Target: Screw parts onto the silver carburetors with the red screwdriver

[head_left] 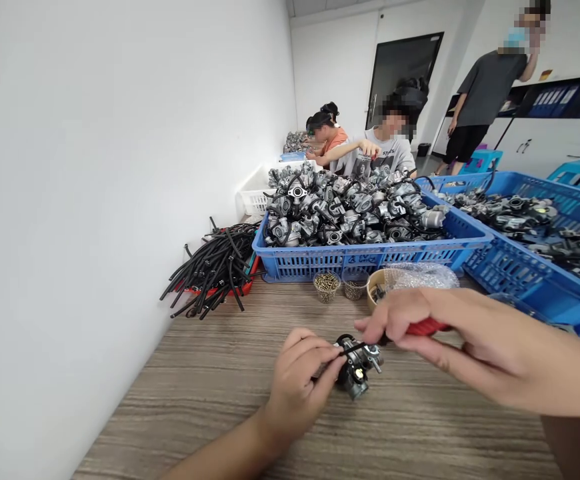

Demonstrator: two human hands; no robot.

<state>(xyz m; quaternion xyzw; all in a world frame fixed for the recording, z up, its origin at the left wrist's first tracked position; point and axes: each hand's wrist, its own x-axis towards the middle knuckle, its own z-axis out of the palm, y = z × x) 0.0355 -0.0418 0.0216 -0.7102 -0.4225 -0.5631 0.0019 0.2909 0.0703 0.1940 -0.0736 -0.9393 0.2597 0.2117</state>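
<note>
The left hand [297, 375] pinches the metal part [357, 379] on the table [195, 387]; the right hand [463, 315] clamps its fingers around a red-handled tool [426, 327]; the tool's tip could slip into the left fingertips if that pinch lets the part turn.

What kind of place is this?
Probably a small workshop: there's a blue crate heaped with metal parts, a pile of black hoses, and a red tool in the right hand.
</note>
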